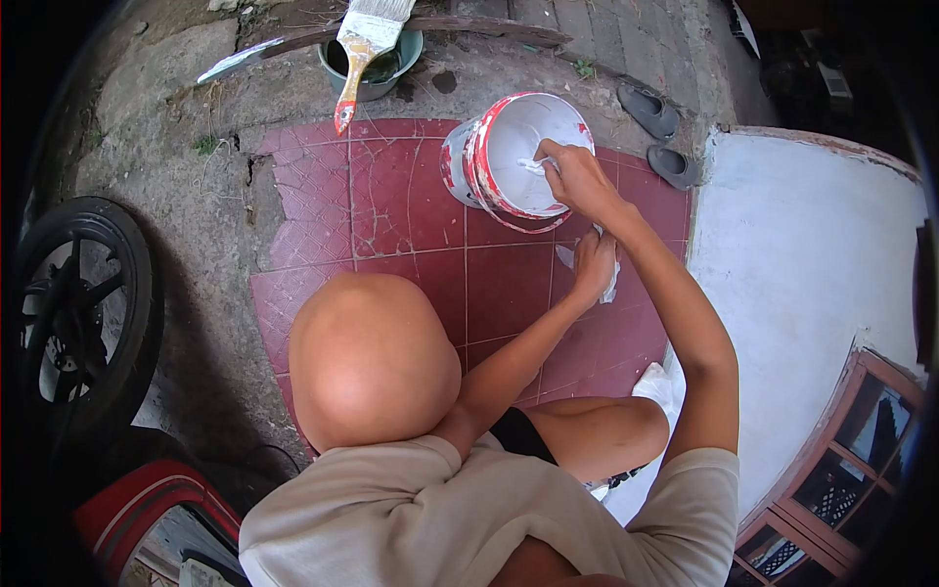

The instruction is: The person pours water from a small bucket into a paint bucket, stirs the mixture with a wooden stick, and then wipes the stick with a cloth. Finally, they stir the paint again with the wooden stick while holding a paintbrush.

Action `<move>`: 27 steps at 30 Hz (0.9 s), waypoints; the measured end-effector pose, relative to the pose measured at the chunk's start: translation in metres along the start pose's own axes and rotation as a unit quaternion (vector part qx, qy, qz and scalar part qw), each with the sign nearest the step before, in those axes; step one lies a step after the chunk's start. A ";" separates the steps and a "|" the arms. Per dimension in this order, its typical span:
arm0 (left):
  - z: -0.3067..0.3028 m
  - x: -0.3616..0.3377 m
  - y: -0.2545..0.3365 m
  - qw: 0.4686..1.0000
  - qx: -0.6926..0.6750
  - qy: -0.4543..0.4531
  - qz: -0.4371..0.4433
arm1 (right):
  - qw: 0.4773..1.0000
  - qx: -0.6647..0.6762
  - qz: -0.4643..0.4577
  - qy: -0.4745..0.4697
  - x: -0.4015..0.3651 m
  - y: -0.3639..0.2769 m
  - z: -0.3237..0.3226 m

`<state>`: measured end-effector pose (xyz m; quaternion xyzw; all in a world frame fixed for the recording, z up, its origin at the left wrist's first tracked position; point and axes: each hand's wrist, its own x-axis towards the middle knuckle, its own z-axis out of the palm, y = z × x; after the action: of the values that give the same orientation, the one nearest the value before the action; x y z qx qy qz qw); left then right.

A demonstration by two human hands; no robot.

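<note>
Left edge: black wheel [142,303] seen on the concrete. Top, left of centre: brush [364,61] seen across the bowl [377,94], red handle tip pointed towards the red tiles [411,279]. Bucket [501,145], red-rimmed and white inside, is set on the tiles near their far edge, mouth facing the camera; tilted or upright cannot be told. Its handle [518,228] is dropped on the near side.

Right hand [575,184] is held over the bucket mouth, fingers bent; white seen at the fingertips, but cannot tell whether a scrap is gripped or it's paint. Left hand [594,262] is placed just below, by the bucket, fingers closed around a white rag [610,288]. Farther right: grey slippers [657,139], then white wall [802,254].
</note>
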<state>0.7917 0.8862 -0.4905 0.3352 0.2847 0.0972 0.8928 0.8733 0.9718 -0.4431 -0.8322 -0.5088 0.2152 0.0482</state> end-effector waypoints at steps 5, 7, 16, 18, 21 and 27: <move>0.001 0.001 -0.003 1.000 -0.004 0.013 -0.014 | 0.999 0.020 0.027 -0.008 0.000 -0.003 -0.003; 0.000 0.002 -0.004 1.000 0.002 -0.002 -0.023 | 0.999 0.026 0.019 -0.001 0.000 -0.003 -0.003; 0.003 0.003 -0.005 0.999 -0.022 0.008 -0.033 | 1.000 0.019 -0.010 -0.019 0.000 0.004 -0.006; 0.003 0.003 -0.007 0.999 -0.022 0.000 -0.029 | 0.999 0.014 0.017 -0.038 0.001 -0.002 -0.009; 0.002 0.001 -0.005 1.000 0.006 -0.009 -0.026 | 0.999 0.004 0.036 -0.024 0.001 -0.006 -0.010; 0.003 0.000 -0.005 1.000 0.012 0.002 -0.025 | 1.000 0.008 -0.009 -0.003 0.000 0.000 -0.006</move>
<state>0.7935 0.8809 -0.4913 0.3381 0.2959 0.0724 0.8904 0.8760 0.9727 -0.4372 -0.8266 -0.5145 0.2211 0.0557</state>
